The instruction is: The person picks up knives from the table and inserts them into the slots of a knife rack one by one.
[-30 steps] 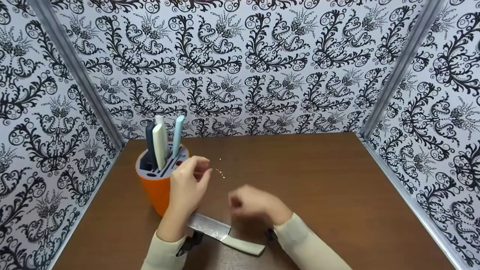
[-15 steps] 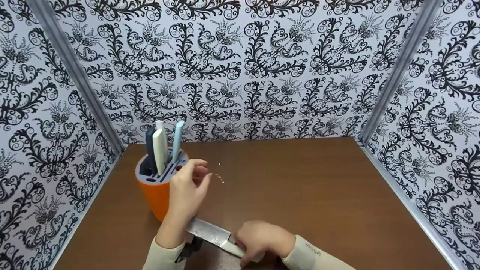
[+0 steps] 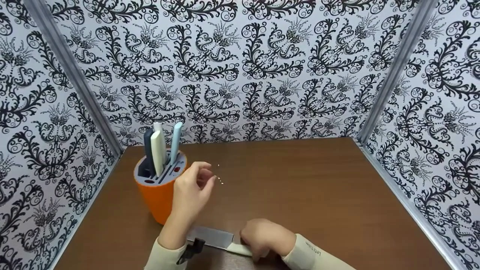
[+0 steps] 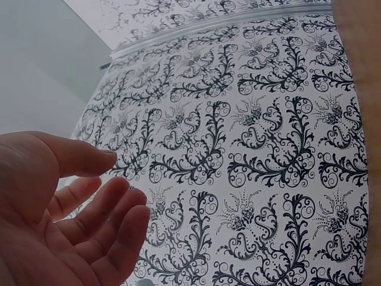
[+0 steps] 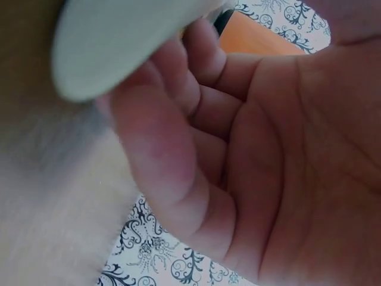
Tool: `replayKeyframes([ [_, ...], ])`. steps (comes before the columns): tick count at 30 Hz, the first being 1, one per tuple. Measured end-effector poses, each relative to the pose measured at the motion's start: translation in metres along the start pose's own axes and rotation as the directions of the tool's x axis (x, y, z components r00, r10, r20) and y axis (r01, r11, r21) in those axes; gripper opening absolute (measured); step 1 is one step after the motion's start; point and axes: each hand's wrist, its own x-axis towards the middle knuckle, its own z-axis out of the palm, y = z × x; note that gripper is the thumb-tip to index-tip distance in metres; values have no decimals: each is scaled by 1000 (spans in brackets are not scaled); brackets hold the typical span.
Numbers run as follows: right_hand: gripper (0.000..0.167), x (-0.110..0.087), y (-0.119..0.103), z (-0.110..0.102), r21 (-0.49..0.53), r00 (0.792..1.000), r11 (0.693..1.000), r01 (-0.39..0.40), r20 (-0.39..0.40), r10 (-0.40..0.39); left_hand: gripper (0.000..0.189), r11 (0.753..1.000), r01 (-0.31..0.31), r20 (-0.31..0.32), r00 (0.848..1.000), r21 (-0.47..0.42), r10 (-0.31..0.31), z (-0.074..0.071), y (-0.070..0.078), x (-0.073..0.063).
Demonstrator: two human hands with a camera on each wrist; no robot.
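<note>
A cleaver with a broad grey blade (image 3: 214, 237) and a cream handle (image 3: 239, 249) lies near the table's front, its blade tip hidden behind the left wrist. My right hand (image 3: 267, 237) grips the handle from above. In the right wrist view, curled fingers (image 5: 156, 140) touch the handle (image 5: 113, 50). My left hand (image 3: 192, 191) is raised beside an orange knife block (image 3: 157, 202), fingers loosely bent and holding nothing. The left wrist view shows the same bare hand (image 4: 77, 220). Several knives stand in the block, with dark blue, cream, white and light blue handles (image 3: 176, 142).
The brown wooden table (image 3: 300, 180) is enclosed by patterned black-and-white walls (image 3: 240, 75) with grey metal edging (image 3: 397, 75). A black strap fitting (image 3: 192, 250) sits at the left wrist, in front of the blade.
My right hand has come down onto the cleaver's handle and taken hold of it. The cleaver has turned slightly and shifted a little to the right. The left hand stays nearly in place.
</note>
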Motion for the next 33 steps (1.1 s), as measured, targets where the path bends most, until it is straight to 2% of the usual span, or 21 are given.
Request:
replayKeyframes([
  [3, 30, -1, 3, -3, -26, 1000, 1000, -2, 12, 3, 28, 1000, -18, -3, 1000, -2, 18, 2, -1, -1],
  [6, 32, -6, 6, -8, -9, 1000, 1000, -14, 0, 14, 29, 1000, -12, 2, 1000, -5, 12, 3, -1, -2],
  [11, 42, -19, 18, -23, 94, 995, 995, -46, -88, 54, 31, 1000, 14, 20, 1000, -6, -13, 4, 1, -4],
  [14, 38, -26, 28, -33, 176, 987, 984, -36, -148, 63, 31, 1000, 17, 36, 999, -1, -17, 6, 3, -4],
  [17, 28, -33, 39, -41, 302, 979, 953, -29, -182, 88, 30, 1000, 12, 57, 998, 2, -13, 9, 5, -5],
  [19, 24, -38, 46, -46, 393, 973, 919, -28, -200, 116, 30, 1000, 10, 67, 998, 5, -10, 11, 6, -6],
  [21, 20, -41, 53, -50, 446, 963, 895, -20, -231, 137, 30, 1000, 9, 68, 998, 10, -10, 13, 7, -7],
  [23, 18, -44, 59, -54, 467, 949, 884, -4, -276, 150, 29, 1000, 10, 67, 998, 13, -11, 14, 7, -8],
  [26, 16, -48, 67, -60, 512, 914, 859, 6, -352, 204, 29, 1000, 7, 69, 998, 17, -8, 16, 7, -9],
  [28, 19, -51, 70, -64, 576, 877, 818, 10, -397, 270, 29, 1000, -5, 74, 997, 15, 3, 18, 7, -10],
  [30, 25, -55, 72, -67, 647, 825, 762, 25, -444, 350, 28, 1000, -20, 79, 997, 12, 19, 20, 7, -11],
  [33, 34, -59, 74, -72, 747, 730, 660, 85, -497, 469, 26, 999, -42, 85, 996, 14, 40, 24, 8, -12],
])
